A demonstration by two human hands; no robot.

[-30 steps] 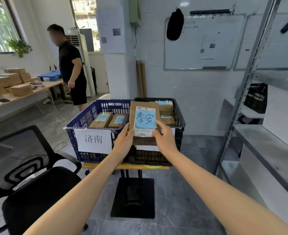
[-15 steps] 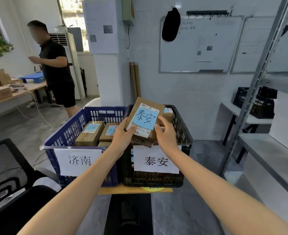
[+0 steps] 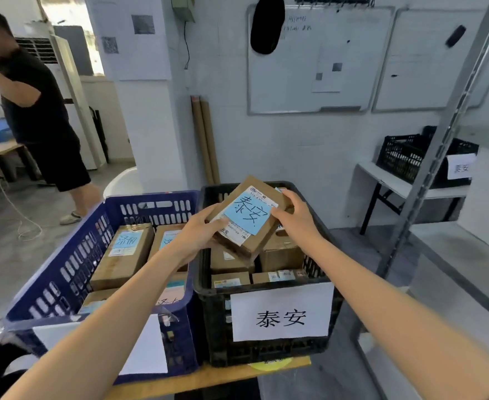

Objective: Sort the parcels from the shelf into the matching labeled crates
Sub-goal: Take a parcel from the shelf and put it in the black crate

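**Parcel (image 3: pixel 249 217) marked 泰安: set it flat in the black crate (image 3: pixel 217 342)**

Left of that crate, the blue crate (image 3: pixel 64 272) holds 济南 boxes, so I stay off it. My left hand (image 3: pixel 200 235) grips the parcel's near corner and my right hand (image 3: pixel 295 217) its far edge. It hangs tilted over the black crate's boxes, so I should level it before letting go.

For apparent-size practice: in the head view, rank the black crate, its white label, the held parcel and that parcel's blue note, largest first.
1. black crate
2. white label and held parcel: about alike, not ranked
3. blue note
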